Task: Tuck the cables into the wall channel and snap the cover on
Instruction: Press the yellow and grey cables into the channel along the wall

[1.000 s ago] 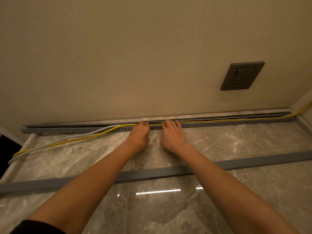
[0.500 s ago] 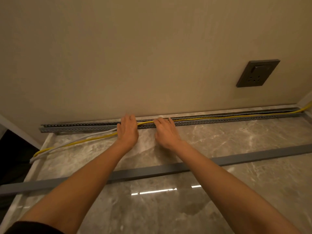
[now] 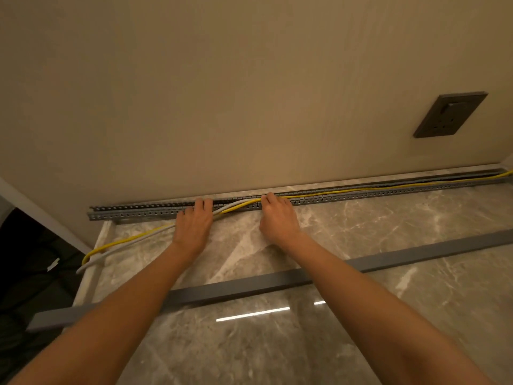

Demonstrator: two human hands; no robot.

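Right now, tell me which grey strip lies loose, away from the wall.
The smooth cover, nearer you on the marble; the slotted channel sits against the wall.

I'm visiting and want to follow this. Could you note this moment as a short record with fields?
place: marble surface meeting a beige wall with a dark socket
channel: grey, slotted, open, along the wall's foot
cables: yellow and pale, in the channel on the right, loose on the surface on the left
cover: grey strip lying loose nearer the person
left hand: fingers on the channel
right hand: fingertips where the cables enter
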